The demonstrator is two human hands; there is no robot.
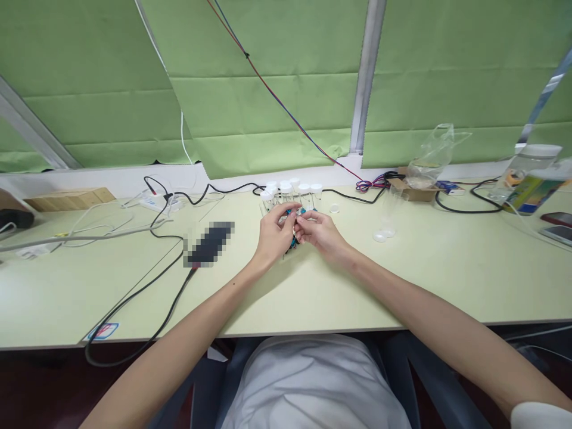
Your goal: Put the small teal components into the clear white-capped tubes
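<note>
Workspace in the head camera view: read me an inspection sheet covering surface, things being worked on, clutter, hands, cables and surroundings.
Surface: pale desk, seam toward the left.
Job things: small teal and dark pieces at the hands; white-capped clear tubes standing behind.
Clutter: loose white cap; cardboard box with plastic bag.
Hands: left hand and right hand close together; exact grip unclear.
Cables: black cable loops over the front edge; red-and-blue wires cross before the blinds.
Surroundings: green blinds behind the desk.

No legible txt in frame. Blue-bordered sticker [103, 330] w/ red mark, desk [313, 304] edge, lower L: unreadable. Multicolored printed pack [534, 190], R side: print too blurred, incl. any brand.
</note>
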